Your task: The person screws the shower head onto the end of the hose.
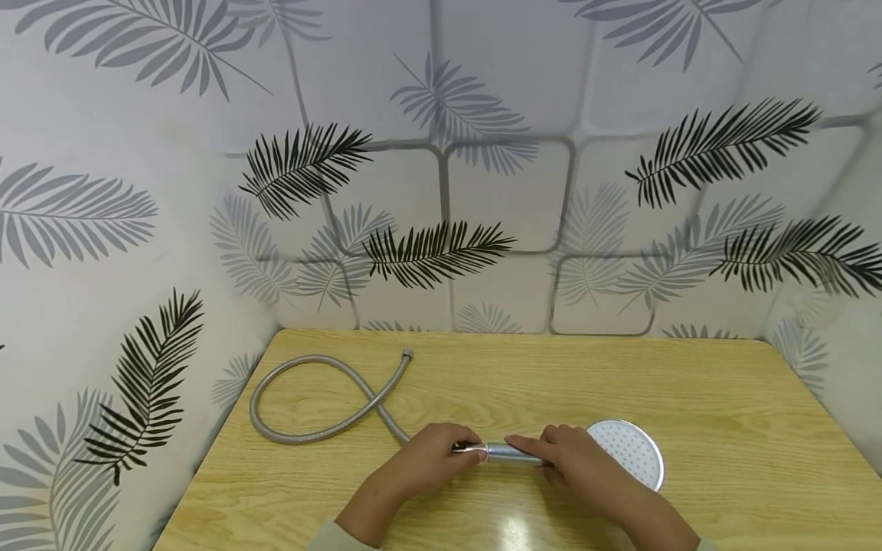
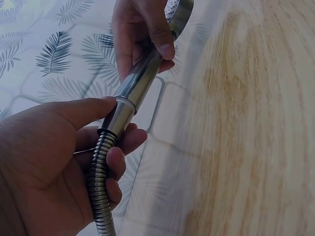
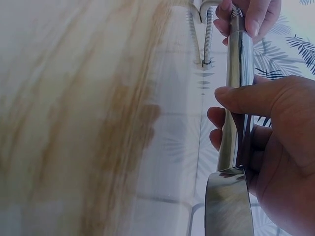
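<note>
My right hand (image 1: 582,467) grips the chrome handle of a shower head (image 1: 627,453), whose round white nozzle face points up in the head view. At the handle's other end, my left hand (image 1: 436,457) pinches the chrome connector (image 2: 118,118) of a ribbed metal shower hose (image 2: 102,182). In the left wrist view the connector sits right against the handle's end, with a pale ring at the joint. The left fingers curl round the hose just below it. In the right wrist view the right thumb and fingers wrap the handle (image 3: 239,64) above the head.
The hose (image 1: 303,438) runs left from my left hand and crosses itself in a loop on the wooden table (image 1: 723,398). Its free end carries a small metal nut (image 1: 407,354). A leaf-patterned wall covering (image 1: 510,291) rises behind the table and at both sides.
</note>
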The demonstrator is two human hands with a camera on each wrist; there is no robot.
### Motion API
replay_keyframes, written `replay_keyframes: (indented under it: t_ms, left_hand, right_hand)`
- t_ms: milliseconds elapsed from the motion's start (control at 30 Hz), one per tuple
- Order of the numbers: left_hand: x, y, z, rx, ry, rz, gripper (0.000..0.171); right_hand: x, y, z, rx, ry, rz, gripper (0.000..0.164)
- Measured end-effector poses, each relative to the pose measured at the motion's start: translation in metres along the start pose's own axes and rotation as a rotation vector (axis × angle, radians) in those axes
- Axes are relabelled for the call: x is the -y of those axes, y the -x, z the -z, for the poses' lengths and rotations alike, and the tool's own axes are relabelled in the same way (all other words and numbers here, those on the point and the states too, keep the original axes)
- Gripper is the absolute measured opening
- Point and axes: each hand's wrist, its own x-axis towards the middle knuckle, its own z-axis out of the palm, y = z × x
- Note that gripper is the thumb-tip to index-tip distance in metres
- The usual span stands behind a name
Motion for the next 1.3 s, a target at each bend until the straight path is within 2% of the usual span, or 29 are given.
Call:
replay_keyframes:
  t_ms: [300,600,967,1300]
  left_hand:
    - [0.0016,-0.0006,-0.0015,-0.015,0.016,-0.003,0.022]
    - [0.0008,0.0001,-0.0012,-0.039,0.045,-0.006,0.016]
    - [0.0003,0.0009,-0.0007,-0.002,0.031,-0.008,0.035]
    - [0.0007,0.0007,-0.0017,-0.014,0.052,0.002,0.021]
  right_hand:
    - [-0.0009,0.0010,-0.0007,0.015,-0.008,-0.007,0.064]
    - [-0.0032,0.0003,-0.0032,-0.035,0.004,0.039,0.064]
    - [-0.0012,0.0016,-0.0018,-0.024,0.005,0.022,0.064]
    - [-0.0009,0.0016,-0.0018,-0.022,0.001,0.023,0.064]
